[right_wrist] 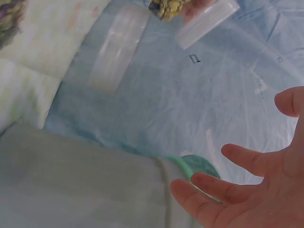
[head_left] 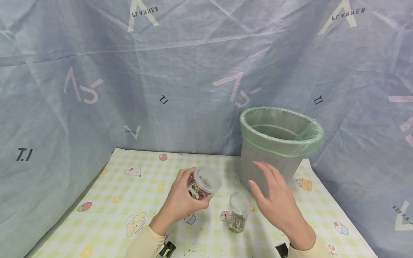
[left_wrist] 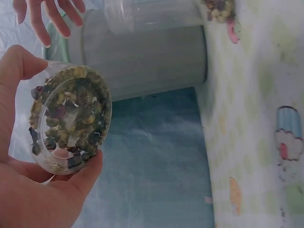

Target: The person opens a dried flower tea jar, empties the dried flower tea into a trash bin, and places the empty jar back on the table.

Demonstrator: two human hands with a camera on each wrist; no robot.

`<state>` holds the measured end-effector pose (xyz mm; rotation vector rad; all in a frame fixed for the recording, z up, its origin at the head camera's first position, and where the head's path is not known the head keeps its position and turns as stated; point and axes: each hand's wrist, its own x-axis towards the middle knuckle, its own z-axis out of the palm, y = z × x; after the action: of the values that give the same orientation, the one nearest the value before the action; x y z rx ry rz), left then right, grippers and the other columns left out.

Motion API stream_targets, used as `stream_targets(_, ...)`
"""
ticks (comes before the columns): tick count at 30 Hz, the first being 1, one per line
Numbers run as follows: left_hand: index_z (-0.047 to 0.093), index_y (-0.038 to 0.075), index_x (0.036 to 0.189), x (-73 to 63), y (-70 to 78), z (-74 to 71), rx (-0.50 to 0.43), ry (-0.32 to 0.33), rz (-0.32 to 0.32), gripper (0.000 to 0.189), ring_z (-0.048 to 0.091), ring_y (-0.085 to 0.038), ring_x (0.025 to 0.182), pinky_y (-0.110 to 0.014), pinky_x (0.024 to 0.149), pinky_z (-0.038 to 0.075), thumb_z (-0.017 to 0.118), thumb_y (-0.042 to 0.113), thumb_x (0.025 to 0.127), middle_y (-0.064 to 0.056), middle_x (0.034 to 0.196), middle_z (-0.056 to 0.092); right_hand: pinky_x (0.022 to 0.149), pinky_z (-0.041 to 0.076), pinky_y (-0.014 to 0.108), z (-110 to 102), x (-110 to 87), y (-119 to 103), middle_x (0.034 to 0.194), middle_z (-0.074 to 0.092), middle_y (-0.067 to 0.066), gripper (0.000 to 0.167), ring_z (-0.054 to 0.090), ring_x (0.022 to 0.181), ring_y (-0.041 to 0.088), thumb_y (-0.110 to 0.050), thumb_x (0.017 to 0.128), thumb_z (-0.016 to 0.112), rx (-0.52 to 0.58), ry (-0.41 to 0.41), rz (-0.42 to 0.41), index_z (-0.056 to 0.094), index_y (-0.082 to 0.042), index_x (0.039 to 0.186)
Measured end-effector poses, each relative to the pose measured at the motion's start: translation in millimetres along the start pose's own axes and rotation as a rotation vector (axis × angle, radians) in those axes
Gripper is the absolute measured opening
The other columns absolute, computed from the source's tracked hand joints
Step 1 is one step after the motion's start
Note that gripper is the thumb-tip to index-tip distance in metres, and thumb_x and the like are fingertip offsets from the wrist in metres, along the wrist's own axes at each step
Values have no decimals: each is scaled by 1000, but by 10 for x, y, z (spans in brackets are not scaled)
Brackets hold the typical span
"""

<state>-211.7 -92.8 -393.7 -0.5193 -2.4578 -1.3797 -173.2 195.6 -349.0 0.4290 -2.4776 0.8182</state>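
In the head view my left hand [head_left: 182,197] grips a clear plastic jar [head_left: 206,181], tilted to the right above the table. Dried flower bits in green, yellow and dark red show through its base in the left wrist view, where the jar [left_wrist: 71,118] sits between thumb and fingers. A second clear jar [head_left: 238,213] stands upright on the table, its lower part holding similar dried pieces. To the right of it, my right hand [head_left: 275,200] is held in the air with fingers spread and nothing in them. The right wrist view shows the same hand [right_wrist: 256,185] near the bin.
A grey bin [head_left: 274,154] with a green liner [head_left: 313,134] over its rim stands at the back right. The checked tablecloth [head_left: 129,193] carries cartoon prints, and small dark crumbs lie near its front. Blue-grey fabric [head_left: 180,75] hangs around the table.
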Motion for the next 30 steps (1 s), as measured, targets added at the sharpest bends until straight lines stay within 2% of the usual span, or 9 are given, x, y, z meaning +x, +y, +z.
stream_targets(3,50,23,148,40,43,15,-10,22,2,88,55,-18,116,-42,91,54,92,32,71,4,135,49,98,45,65,46,26,-52,157,42,15,54,49,135,40,-38,107,55,14,-1,-10,42,-22,156)
stream_targets(7,50,24,150,88,104,23,-28,21,10,87,54,-19,118,-44,93,53,90,34,73,4,139,46,93,50,59,113,62,-109,156,43,12,53,55,124,34,-39,107,54,38,-14,-7,42,-25,156)
stream_targets(14,51,23,149,178,218,5,-20,21,42,86,55,-17,116,-43,93,53,90,32,73,4,137,47,96,49,58,159,206,-180,154,45,10,54,55,126,33,-41,106,55,50,-8,-25,42,-26,157)
stream_targets(21,52,26,147,306,329,-8,-23,41,108,83,54,-13,112,-41,92,52,90,31,72,6,134,46,98,47,58,166,353,-240,154,46,6,55,53,128,30,-44,105,55,43,-4,-40,41,-29,157)
stream_targets(27,53,23,146,350,414,1,-24,35,154,83,53,-12,113,-42,95,51,89,30,72,6,133,47,98,50,54,198,402,-274,156,44,5,57,54,127,28,-46,105,54,80,-17,-34,37,-34,159)
stream_targets(30,52,24,147,346,437,4,-33,28,161,83,52,-11,113,-41,94,51,89,29,72,6,134,46,92,51,50,230,437,-298,151,49,3,58,56,121,25,-47,106,53,84,-35,-39,35,-35,160)
